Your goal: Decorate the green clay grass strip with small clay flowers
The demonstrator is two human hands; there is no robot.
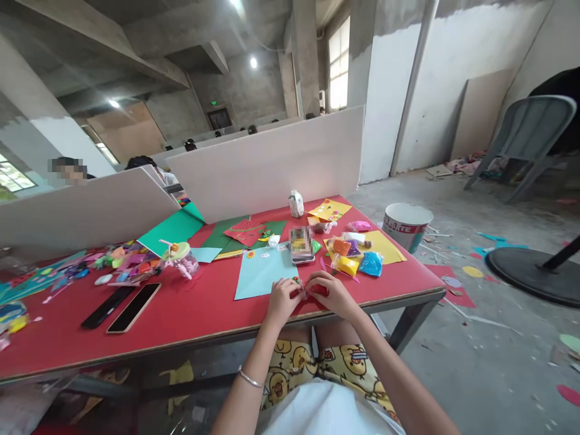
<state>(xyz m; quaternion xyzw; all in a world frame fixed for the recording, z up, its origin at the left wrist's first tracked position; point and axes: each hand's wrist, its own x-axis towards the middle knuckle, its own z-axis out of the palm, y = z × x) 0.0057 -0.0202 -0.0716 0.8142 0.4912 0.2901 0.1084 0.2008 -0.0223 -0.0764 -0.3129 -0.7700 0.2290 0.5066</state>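
My left hand (284,298) and my right hand (330,291) meet at the near edge of the red table (199,320). The fingers of both are pinched round one small, clear-looking packet (303,292), too small to make out fully. Just beyond them lies a light blue sheet (254,281) with a small flower and a white shape near its top edge. A phone-like object (302,244) stands past its right side. Bags of orange (341,246), yellow (348,264) and blue (371,264) material lie to the right of my hands.
Two dark phones (133,308) lie left. Beyond are a lidded cup (182,257), a green sheet (174,229), colourful packets (129,263) and a white carton (296,204). A pale partition (272,163) backs the table. A white bucket (408,225) stands right; people sit behind the partitions.
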